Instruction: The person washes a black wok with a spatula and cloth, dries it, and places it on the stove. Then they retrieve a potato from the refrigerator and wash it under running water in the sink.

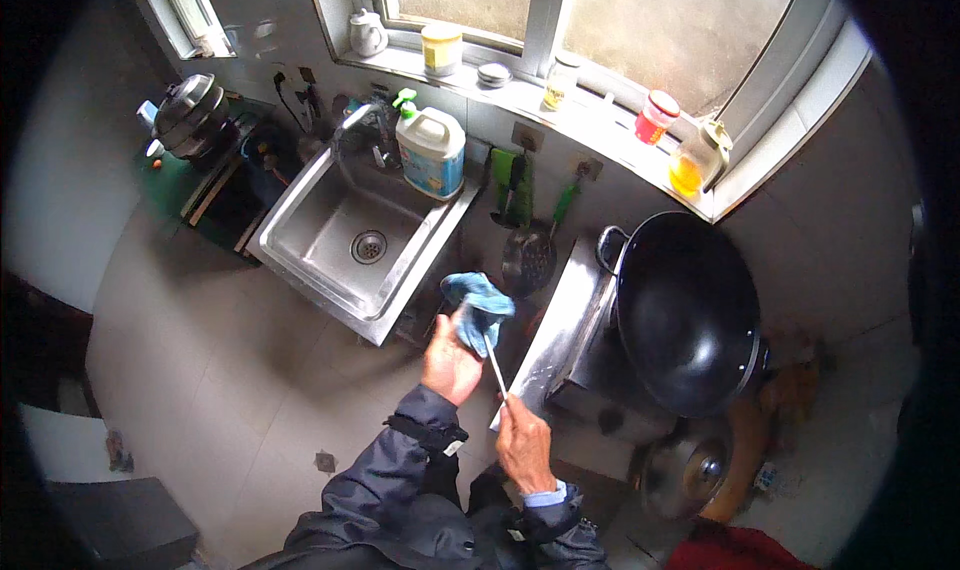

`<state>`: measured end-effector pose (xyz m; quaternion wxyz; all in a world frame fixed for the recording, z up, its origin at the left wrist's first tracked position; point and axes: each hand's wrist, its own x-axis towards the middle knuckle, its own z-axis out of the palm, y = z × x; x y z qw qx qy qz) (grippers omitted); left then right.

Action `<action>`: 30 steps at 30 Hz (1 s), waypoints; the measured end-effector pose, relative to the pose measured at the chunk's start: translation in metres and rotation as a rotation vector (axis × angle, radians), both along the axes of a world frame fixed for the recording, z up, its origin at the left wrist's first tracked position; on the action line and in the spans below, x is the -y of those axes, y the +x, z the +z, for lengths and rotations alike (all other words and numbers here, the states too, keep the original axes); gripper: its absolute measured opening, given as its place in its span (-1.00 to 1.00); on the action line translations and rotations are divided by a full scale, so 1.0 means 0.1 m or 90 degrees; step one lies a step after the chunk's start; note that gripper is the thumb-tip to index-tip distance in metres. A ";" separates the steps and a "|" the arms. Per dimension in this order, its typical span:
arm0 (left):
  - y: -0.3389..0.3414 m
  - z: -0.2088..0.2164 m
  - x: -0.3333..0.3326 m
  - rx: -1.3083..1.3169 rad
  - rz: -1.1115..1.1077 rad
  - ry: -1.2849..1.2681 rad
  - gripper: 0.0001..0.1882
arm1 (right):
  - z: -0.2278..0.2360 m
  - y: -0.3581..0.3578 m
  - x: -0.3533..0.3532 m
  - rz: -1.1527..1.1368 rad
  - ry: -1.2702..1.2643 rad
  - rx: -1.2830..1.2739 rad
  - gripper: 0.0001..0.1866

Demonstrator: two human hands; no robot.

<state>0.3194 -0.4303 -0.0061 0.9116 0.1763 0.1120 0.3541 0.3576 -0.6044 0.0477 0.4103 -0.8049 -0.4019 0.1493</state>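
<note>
Seen from above in a kitchen, the left hand (450, 355) bunches a blue cloth (477, 305) around one end of a thin stick (496, 368), whose other end the right hand (522, 442) pinches, the steel sink (300, 260) at ten o'clock and the black wok (690, 315) at three o'clock.

One steel sink (300, 232); one black wok (690, 315); one blue cloth (478, 305); one thin stick (496, 368); two hands, left hand (450, 362) and right hand (524, 442); one detergent jug (432, 152); one skimmer ladle (527, 257); one pot lid (688, 473).
</note>
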 end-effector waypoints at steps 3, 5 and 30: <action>0.08 0.05 0.09 -0.149 0.036 0.136 -0.38 | 0.25 -0.07 0.10 0.035 0.013 -0.104 -0.78; 0.10 0.05 0.07 -0.186 0.112 0.262 -0.37 | 0.40 -0.05 0.20 0.066 0.018 -0.059 -0.80; 0.23 0.93 -0.26 -0.450 0.285 0.389 -0.64 | 1.01 0.25 1.11 0.077 0.088 -0.136 -0.84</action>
